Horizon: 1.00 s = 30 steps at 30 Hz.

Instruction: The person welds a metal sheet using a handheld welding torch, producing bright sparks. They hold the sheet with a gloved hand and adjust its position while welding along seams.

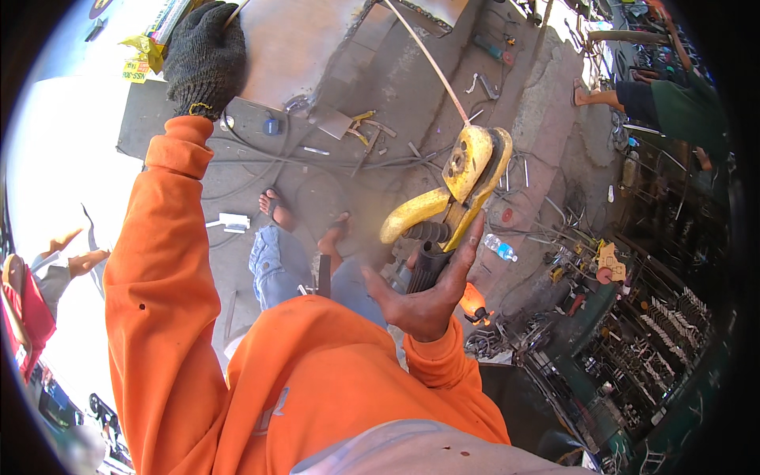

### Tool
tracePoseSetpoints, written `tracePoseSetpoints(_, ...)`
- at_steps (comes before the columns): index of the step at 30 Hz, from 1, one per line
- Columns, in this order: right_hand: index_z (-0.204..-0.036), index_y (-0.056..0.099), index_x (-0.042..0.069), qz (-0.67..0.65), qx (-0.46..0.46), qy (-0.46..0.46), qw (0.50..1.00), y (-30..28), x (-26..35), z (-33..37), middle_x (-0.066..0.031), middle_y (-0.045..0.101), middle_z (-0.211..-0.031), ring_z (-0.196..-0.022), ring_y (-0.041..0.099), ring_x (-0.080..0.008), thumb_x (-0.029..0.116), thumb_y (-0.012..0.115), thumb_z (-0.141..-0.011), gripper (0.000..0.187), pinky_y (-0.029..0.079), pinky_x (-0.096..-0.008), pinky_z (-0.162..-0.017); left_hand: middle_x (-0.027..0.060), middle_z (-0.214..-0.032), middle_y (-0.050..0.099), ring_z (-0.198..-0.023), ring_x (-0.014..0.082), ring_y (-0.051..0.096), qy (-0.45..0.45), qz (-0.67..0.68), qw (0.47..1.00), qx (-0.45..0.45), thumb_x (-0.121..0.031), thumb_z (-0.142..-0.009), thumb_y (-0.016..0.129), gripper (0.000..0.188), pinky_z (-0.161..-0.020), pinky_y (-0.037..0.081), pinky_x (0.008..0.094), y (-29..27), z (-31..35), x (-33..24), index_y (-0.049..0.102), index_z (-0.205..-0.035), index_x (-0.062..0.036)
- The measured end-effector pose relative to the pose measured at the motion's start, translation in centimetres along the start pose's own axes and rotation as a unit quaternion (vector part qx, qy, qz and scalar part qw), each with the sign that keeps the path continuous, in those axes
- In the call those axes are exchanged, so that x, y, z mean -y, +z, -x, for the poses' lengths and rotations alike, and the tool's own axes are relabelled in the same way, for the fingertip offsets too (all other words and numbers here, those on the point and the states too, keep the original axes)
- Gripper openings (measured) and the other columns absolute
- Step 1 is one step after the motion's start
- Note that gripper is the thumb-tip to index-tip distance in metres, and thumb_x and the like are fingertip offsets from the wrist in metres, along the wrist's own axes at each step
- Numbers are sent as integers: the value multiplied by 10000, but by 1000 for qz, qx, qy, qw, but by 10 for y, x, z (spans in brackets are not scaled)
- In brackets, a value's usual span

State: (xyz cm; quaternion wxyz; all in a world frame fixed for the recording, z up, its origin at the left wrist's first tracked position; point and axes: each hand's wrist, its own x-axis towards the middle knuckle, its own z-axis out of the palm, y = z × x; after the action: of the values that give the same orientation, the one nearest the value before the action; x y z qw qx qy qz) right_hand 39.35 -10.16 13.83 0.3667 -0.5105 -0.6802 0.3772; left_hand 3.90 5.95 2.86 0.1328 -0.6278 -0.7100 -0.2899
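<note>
My right hand [431, 297], bare, is wrapped round the black grip of a yellow electrode holder [469, 162]. A long thin welding rod [430, 59] is clamped in its jaws and points up and to the left. My left hand [207, 55], in a dark knitted glove, is closed at the upper left. A thin brown rod [234, 14] sticks out between its fingers. Beside that glove lies a coloured packet [168, 22] with torn yellow wrapping [145, 54]. The glove hides part of the packet and most of the rod in it.
A large metal sheet [289, 47] lies ahead. Cables [332, 164], yellow-handled pliers [360, 127], an angle grinder [492, 49], a water bottle [500, 247] and an orange bottle [473, 302] are on the floor. Other people's legs [598, 96] show at right and left. Metal scraps crowd the right.
</note>
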Motion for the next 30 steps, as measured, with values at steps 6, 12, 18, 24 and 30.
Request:
tracePoseSetpoints(6, -1572, -70, -121, -39, 24, 12, 999, 2, 9, -12, -192, 720, -1049, -951, 729, -262, -73, 803, -705, 1231, 588, -372, -829, 144, -1255, 706, -1166, 366, 652, -9, 2, 1000, 2, -270, -981, 635, 299, -1041, 495, 453, 2, 2, 1, 735, -1191, -81)
tracePoseSetpoints(12, -1572, -65, -123, -24, 32, -27, 999, 0, 11, -10, -206, 706, -1086, -977, 737, -284, -70, 824, -694, 1251, 589, -380, -848, 134, -1252, 709, -1169, 357, 654, -15, -7, 1000, -3, -273, -977, 641, 294, -1040, 497, 448, 1, 3, 1, 738, -1189, -94)
tracePoseSetpoints(18, -1606, 35, -98, -7, -2, 25, 1000, 1, 1, 2, -237, 382, -1499, -1202, 516, -258, 78, 936, -603, 1359, 504, -318, -886, 127, -1242, 711, -1169, 356, 652, -21, -3, 1000, 4, -297, -981, 634, 303, -1040, 496, 456, 0, 2, 0, 736, -1192, -104)
tracePoseSetpoints(24, -1605, 47, -99, 3, 0, 9, 1000, -3, -1, 7, -196, 440, -1427, -980, 522, -183, 78, 934, -593, 1357, 462, -262, -686, 122, -1252, 706, -1170, 355, 651, -25, -18, 1000, 7, -317, -993, 622, 307, -1037, 499, 458, 0, 2, -1, 735, -1197, -117)
tracePoseSetpoints(30, -1606, 46, -99, 21, -7, -2, 1000, 0, -6, 3, -195, 441, -1427, -975, 516, -184, 80, 925, -598, 1349, 470, -265, -705, 130, -1252, 704, -1177, 353, 647, -32, -27, 999, 20, -321, -993, 627, 309, -1042, 497, 456, 0, 2, 0, 742, -1193, -116)
